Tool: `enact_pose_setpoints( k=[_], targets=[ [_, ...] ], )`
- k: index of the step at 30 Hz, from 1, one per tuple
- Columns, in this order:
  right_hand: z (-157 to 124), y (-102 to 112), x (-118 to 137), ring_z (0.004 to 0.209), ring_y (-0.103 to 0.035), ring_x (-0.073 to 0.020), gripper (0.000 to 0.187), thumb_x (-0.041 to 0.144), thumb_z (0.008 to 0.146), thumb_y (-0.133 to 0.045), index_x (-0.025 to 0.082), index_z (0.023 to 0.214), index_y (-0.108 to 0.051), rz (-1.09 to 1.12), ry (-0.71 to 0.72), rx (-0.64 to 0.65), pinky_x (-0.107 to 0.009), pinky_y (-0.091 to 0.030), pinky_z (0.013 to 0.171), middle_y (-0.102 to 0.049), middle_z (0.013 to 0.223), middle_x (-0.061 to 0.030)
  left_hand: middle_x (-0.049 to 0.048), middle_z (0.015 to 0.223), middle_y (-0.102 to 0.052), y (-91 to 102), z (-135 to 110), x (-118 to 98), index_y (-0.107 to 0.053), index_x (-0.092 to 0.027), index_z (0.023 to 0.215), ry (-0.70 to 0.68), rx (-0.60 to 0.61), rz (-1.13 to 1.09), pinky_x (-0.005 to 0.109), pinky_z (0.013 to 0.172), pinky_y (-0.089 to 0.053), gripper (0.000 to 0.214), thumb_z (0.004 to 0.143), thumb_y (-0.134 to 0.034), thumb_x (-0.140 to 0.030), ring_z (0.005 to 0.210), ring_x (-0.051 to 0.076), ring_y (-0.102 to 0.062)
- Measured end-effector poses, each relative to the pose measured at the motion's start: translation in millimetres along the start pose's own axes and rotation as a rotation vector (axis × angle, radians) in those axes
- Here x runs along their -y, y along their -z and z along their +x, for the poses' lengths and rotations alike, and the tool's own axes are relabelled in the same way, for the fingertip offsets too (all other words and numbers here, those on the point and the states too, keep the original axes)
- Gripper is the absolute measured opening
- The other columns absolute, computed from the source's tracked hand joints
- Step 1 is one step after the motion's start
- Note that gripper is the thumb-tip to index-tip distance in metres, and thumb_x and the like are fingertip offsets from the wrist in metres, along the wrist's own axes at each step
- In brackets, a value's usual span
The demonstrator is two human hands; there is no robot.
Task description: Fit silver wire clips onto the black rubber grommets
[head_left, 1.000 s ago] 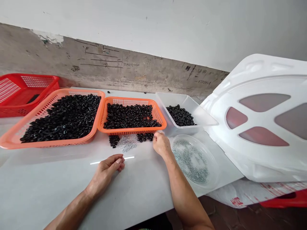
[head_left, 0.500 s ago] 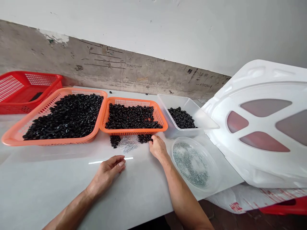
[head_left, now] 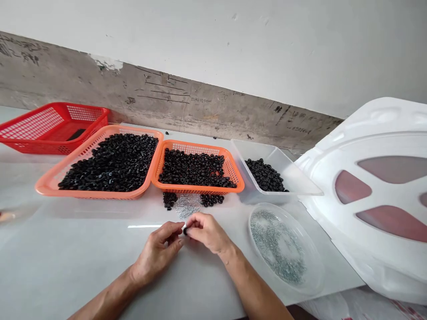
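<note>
Left hand (head_left: 158, 251) low over the smooth white tabletop (head_left: 100, 249), fingers loosely curled, thumb and forefinger a little apart at the tips; can't tell if it has hold of anything underneath. Right hand (head_left: 210, 235) just beside it, thumb and forefinger pinched on a small round black piece (head_left: 185, 231), which sits between the two hands; piece partly covered, details too small. Near the right forearm, a shallow round clear plastic dish (head_left: 315, 271) with tiny silvery beads spread inside. Just beyond the hands, three little heaps side by side: small black pieces (head_left: 170, 200) on the left, loose shiny silver beads (head_left: 187, 206) in the middle, black ring-shaped pieces (head_left: 212, 200) on the right. Blurred shape at left edge, can't make out. Behind the heaps, an orange plastic mesh basket (head_left: 196, 187) of black rings, between a larger pale-orange plastic basket (head_left: 96, 194) piled with black pieces and a translucent plastic bin (head_left: 267, 149) with more black pieces. Farther left, a red plastic mesh basket (head_left: 46, 144), something dark inside. Scuffed grey-and-white wall (head_left: 213, 104) at back.
</note>
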State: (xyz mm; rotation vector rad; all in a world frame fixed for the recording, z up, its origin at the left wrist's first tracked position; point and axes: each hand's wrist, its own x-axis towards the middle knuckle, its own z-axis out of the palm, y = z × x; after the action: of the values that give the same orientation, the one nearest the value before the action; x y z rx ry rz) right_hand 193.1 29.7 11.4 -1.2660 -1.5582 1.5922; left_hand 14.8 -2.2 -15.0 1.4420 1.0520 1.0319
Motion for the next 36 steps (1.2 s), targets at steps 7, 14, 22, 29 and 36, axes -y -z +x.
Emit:
enact_pose_setpoints(
  k=[7,14,22,29,36],
  targets=[
    [4,-5,-4,0.056,-0.055,-0.0136,0.015,0.031,0.083,-0.051,0.018,0.082,-0.058,-0.075,0.018,0.029,-0.026,-0.044,0.054,-0.058,0.062,-0.0001,0.0019,0.075,-0.063,4.0,3,-8,-0.066,-0.019,0.081,0.116,-0.003,0.039,0.027,0.066,-0.044,0.012,0.077,-0.055,-0.023,0.072,0.018,-0.057],
    [17,22,-22,0.082,-0.054,-0.0184,0.023,0.015,0.083,-0.046,0.019,0.101,-0.06,-0.822,0.265,-0.415,-0.03,-0.043,0.077,-0.057,0.086,-0.0064,0.0037,0.079,-0.065,7.9,7,-2,-0.066,-0.016,0.092,0.289,-0.101,-0.069,0.027,0.065,-0.044,0.025,0.073,-0.06,-0.031,0.075,0.02,-0.057],
    [23,13,-21,0.084,-0.051,-0.0184,0.023,0.019,0.085,-0.047,0.02,0.106,-0.058,-1.093,0.202,-0.312,-0.027,-0.042,0.076,-0.052,0.086,-0.0056,0.003,0.074,-0.064,8.6,8,-9,-0.067,-0.016,0.083,0.324,-0.128,-0.097,0.027,0.062,-0.042,0.022,0.068,-0.063,-0.03,0.07,0.019,-0.056],
    [25,14,-28,0.084,-0.051,-0.0177,0.02,0.013,0.084,-0.047,0.02,0.096,-0.061,-1.076,0.258,-0.337,-0.026,-0.041,0.077,-0.054,0.086,-0.0055,-0.0006,0.063,-0.057,8.6,8,-10,-0.063,-0.015,0.082,0.368,-0.109,-0.156,0.023,0.053,-0.038,0.02,0.066,-0.063,-0.028,0.06,0.014,-0.05],
    [25,13,-29,0.082,-0.051,-0.0173,0.021,0.007,0.082,-0.043,0.019,0.082,-0.06,-1.0,0.32,-0.34,-0.026,-0.042,0.075,-0.054,0.086,-0.0058,-0.0016,0.062,-0.056,8.4,6,-8,-0.063,-0.016,0.082,0.367,-0.102,-0.169,0.023,0.053,-0.036,0.018,0.067,-0.063,-0.026,0.058,0.013,-0.049]
  ],
)
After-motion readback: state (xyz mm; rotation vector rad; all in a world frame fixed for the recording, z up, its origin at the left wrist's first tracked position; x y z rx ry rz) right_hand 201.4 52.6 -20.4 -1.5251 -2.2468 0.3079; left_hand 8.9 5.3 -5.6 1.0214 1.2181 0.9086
